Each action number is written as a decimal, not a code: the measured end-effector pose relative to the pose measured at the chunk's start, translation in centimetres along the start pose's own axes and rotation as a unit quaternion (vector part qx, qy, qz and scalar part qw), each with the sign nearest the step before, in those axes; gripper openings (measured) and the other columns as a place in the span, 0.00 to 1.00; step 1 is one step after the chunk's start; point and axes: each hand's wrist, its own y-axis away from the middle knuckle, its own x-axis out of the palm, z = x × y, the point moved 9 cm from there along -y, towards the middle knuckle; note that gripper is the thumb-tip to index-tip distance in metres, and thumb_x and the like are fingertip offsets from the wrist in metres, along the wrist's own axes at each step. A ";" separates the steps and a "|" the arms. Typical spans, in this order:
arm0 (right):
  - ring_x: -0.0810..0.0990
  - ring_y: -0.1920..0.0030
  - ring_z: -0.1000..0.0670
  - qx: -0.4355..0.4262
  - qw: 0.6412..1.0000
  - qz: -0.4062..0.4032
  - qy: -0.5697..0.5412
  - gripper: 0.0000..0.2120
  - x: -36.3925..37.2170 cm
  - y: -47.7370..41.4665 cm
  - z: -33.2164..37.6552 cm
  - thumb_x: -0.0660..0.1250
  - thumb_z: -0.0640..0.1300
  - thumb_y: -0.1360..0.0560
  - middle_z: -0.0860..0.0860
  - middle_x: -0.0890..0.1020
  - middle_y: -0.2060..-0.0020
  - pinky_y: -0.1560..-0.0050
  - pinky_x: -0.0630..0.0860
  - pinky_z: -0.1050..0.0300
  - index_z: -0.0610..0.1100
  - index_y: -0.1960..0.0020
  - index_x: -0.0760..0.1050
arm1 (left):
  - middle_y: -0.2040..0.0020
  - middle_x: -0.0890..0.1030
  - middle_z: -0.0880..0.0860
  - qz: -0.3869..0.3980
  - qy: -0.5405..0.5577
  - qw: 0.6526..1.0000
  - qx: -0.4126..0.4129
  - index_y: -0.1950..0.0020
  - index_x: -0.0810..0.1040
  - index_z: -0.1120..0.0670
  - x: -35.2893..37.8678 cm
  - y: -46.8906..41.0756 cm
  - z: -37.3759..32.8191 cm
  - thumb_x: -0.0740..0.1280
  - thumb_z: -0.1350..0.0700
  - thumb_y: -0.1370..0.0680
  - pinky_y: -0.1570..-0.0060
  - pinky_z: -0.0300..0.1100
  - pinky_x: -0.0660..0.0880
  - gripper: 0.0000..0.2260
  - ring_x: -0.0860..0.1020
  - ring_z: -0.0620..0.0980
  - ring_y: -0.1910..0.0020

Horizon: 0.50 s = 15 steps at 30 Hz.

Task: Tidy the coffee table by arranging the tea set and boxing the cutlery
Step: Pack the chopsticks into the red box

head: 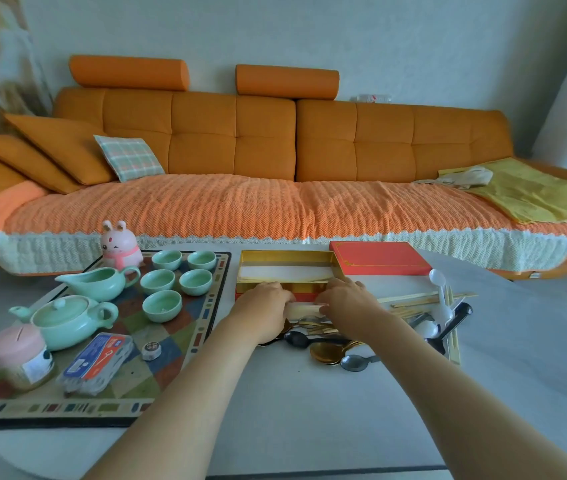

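The left hand (264, 303) and right hand (347, 299) meet at the near wall of the box (285, 259), each with fingers curled on one end of a pale piece (304, 310). The cutlery (327, 351) lies heaped on the worktop (309, 410) just beneath them.

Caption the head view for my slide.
Left hand and right hand grip a pale object at the open gold box, beside loose cutlery and a green tea set.

The left hand (264, 303) and right hand (347, 299) hide the ends of a pale object (304, 309) and part of the near wall of the box (285, 258). Near left, the pink-lidded jar (20, 351) is blurred, its label unreadable.
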 end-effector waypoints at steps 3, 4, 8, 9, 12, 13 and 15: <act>0.71 0.39 0.47 0.011 1.000 0.010 -0.013 0.12 0.1 -0.3 0.0 0.63 0.45 0.20 0.49 0.74 0.39 0.36 0.69 0.49 0.50 0.37 0.76 | 0.41 0.74 0.50 0.005 -0.006 1.000 -0.005 0.32 0.77 0.49 0.4 -0.1 0.3 0.61 0.58 0.19 0.40 0.49 0.72 0.16 0.70 0.52 0.36; 0.73 0.40 0.47 0.015 1.000 0.017 -0.022 0.12 0.2 -0.4 0.0 0.63 0.45 0.20 0.49 0.74 0.40 0.36 0.70 0.49 0.50 0.38 0.76 | 0.41 0.74 0.50 0.003 -0.003 1.000 -0.005 0.33 0.77 0.49 0.3 -0.1 0.3 0.62 0.57 0.19 0.39 0.49 0.72 0.15 0.69 0.51 0.36; 0.76 0.47 0.50 0.014 0.999 0.008 -0.043 0.11 0.1 -0.5 0.1 0.65 0.39 0.23 0.52 0.77 0.45 0.41 0.72 0.52 0.52 0.45 0.75 | 0.44 0.74 0.48 -0.028 0.006 1.000 0.005 0.41 0.79 0.47 -0.6 -0.1 -0.1 0.64 0.57 0.19 0.44 0.46 0.73 0.10 0.70 0.50 0.40; 0.76 0.48 0.51 0.011 0.999 0.003 -0.047 0.12 0.1 -0.5 0.1 0.65 0.38 0.23 0.53 0.78 0.46 0.43 0.72 0.54 0.53 0.46 0.75 | 0.44 0.75 0.48 -0.036 0.002 0.999 0.008 0.43 0.79 0.47 -0.9 -0.1 -0.1 0.64 0.58 0.20 0.45 0.46 0.73 0.09 0.72 0.50 0.41; 0.77 0.50 0.49 -0.013 0.996 -0.028 -0.084 0.11 -0.6 -0.5 0.4 0.63 0.38 0.21 0.53 0.78 0.49 0.48 0.75 0.55 0.50 0.44 0.78 | 0.43 0.80 0.47 -0.048 0.010 0.999 -0.001 0.42 0.79 0.47 -1.3 -0.1 0.4 0.62 0.60 0.21 0.47 0.47 0.75 0.12 0.76 0.51 0.45; 0.78 0.51 0.48 -0.028 0.994 -0.048 -0.099 0.10 -1.1 -0.5 0.5 0.62 0.39 0.20 0.51 0.78 0.50 0.49 0.76 0.54 0.47 0.43 0.79 | 0.44 0.80 0.48 -0.047 0.015 0.999 -0.008 0.41 0.78 0.47 -1.4 0.0 0.7 0.62 0.60 0.21 0.48 0.48 0.76 0.13 0.77 0.51 0.46; 0.77 0.53 0.47 -0.051 0.986 -0.099 -0.127 0.11 -2.3 -0.5 0.6 0.61 0.38 0.20 0.49 0.78 0.51 0.52 0.76 0.52 0.44 0.43 0.81 | 0.45 0.81 0.49 -0.059 0.024 0.998 -0.021 0.40 0.79 0.48 -2.0 -0.2 1.2 0.61 0.60 0.21 0.49 0.49 0.77 0.14 0.78 0.52 0.48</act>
